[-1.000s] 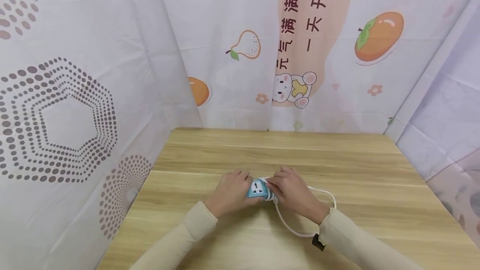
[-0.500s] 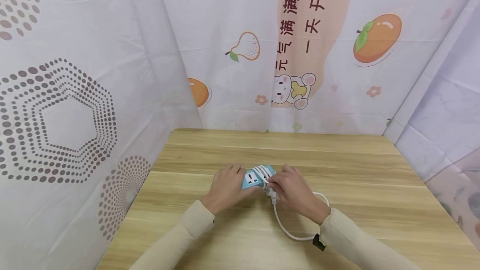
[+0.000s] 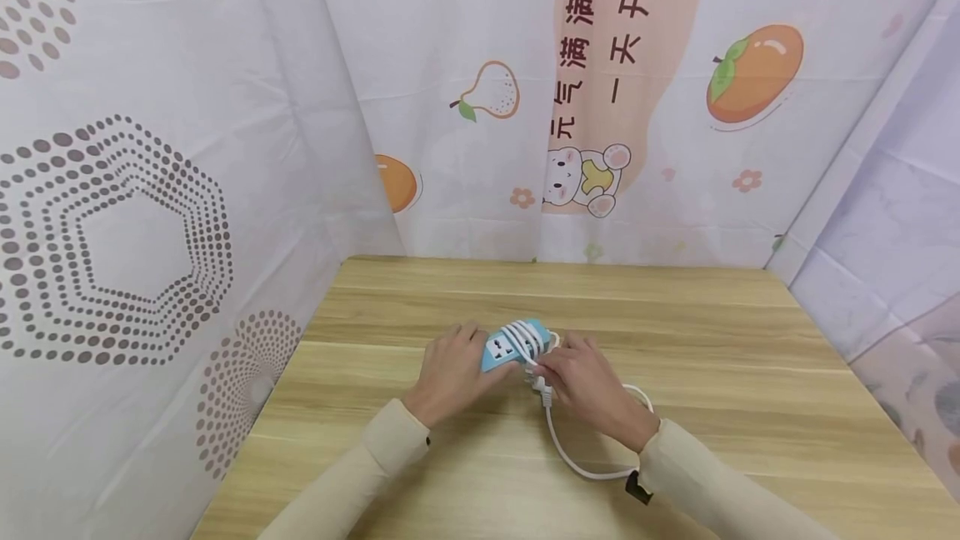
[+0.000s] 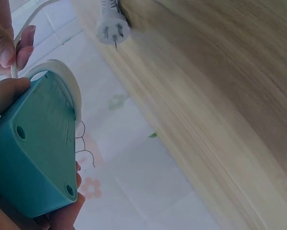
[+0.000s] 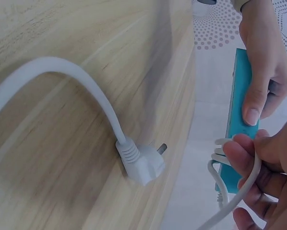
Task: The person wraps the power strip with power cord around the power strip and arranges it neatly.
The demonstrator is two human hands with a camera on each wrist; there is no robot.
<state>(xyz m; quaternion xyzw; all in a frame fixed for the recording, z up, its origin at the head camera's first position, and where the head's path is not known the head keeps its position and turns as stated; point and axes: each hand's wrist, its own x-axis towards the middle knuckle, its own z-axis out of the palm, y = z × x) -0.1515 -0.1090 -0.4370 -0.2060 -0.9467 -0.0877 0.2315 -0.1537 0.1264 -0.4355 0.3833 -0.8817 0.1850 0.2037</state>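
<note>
A blue power strip (image 3: pixel 497 350) with white sockets is gripped at its left end by my left hand (image 3: pixel 450 375). White cord (image 3: pixel 522 338) wraps several times round its right half. My right hand (image 3: pixel 588 386) pinches the cord (image 5: pixel 255 167) between thumb and fingers, close to the strip's near side. In the left wrist view the strip's plain underside (image 4: pixel 42 139) faces the camera, tilted, the thumb along its edge. The white plug (image 5: pixel 142 163) rests on the table below the strip, its pins showing in the left wrist view.
The wooden table (image 3: pixel 420 290) carries a loose loop of cord (image 3: pixel 581 471) that runs from the plug toward the right sleeve. A black piece (image 3: pixel 637 487) sits at the right cuff. Printed curtains (image 3: pixel 450 215) hang behind the table and at both sides.
The strip has risen away from me and tilted, with its wrapped turns now more visible. My left hand has shifted slightly left and up. The plug has come into view below the strip.
</note>
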